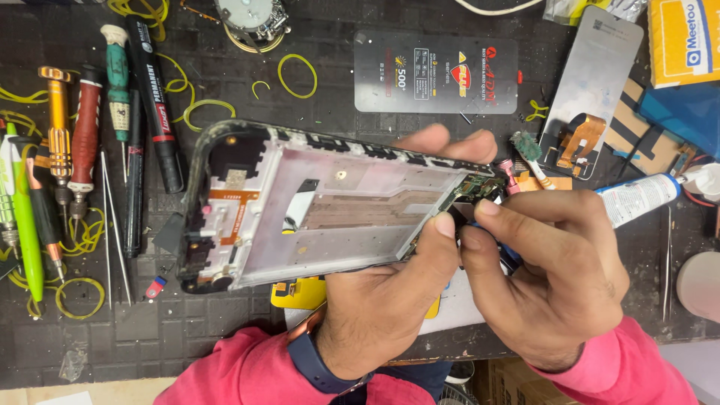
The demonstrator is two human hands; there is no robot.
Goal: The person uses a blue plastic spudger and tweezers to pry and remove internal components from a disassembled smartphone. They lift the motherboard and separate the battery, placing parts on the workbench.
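- Left hand [382, 300] grips the opened phone frame [315, 202] from below, thumb on its right end, fingers wrapped behind; frame held above desk [225, 322] centre.
- Right hand [547, 270] pinches at the small green circuit board [476, 187] in the frame's right end, fingertips pressed together.
- Screwdrivers [86, 135], marker [154, 97], tweezers [112, 225] along left edge.
- Glue tube [637, 199] near right edge.

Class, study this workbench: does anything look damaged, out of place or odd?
Yes. The phone frame held in the left hand is stripped, its insides bare. Yellow rubber bands lie scattered around the screwdrivers.
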